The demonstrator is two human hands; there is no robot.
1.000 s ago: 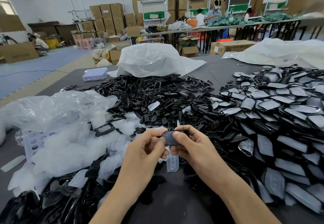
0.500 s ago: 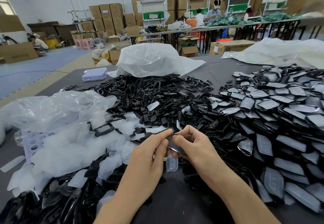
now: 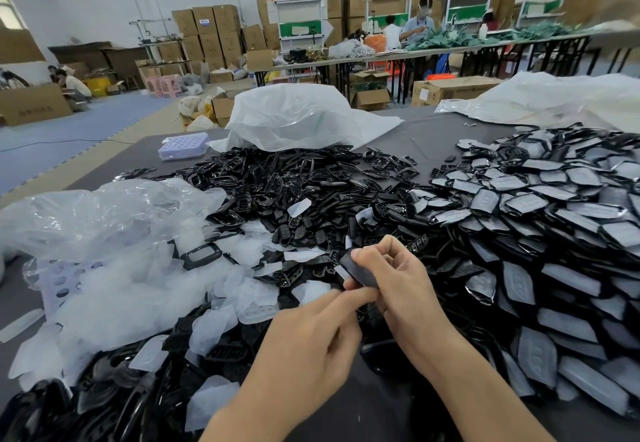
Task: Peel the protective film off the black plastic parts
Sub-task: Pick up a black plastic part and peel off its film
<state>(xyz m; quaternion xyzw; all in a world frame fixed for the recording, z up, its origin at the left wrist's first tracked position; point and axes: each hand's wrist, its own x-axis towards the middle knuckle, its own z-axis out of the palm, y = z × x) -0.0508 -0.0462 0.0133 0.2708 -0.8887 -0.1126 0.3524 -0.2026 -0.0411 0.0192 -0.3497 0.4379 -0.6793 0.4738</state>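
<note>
**Left hand drops to the lower end of the part**

Since the earlier frame the left hand point(image 3: 311, 337) has sunk lower and nearer the camera. The black part point(image 3: 358, 270) has also turned from lying flat between both hands to standing tilted, edge toward the viewer. The right hand point(image 3: 398, 286) grips it, thumb over the top end and fingers curled behind. It is held above the table point(image 3: 433, 130), between the heap of peeled parts point(image 3: 294, 182) and the pile of film-covered parts point(image 3: 554, 234).

The left hand's forefinger and thumb reach up to the part's lower end while its other fingers curl into the palm. Whether they pinch film, pinch the part or only touch it cannot be told. A pale sliver of film point(image 3: 341, 272) shows at the part's left edge.

The likely trouble is the film tearing or slipping free if only a thin corner is nipped, which would leave a patch stuck to the part. A hard tug could also twist the part out of the right hand's grip and drop it among the look-alike pieces below.

The left fingertips hide the lower end of the part, and the right hand hides its far face. How much film is still on cannot be made out. The loose films point(image 3: 138, 296) to the left blur into one white mass.
</note>
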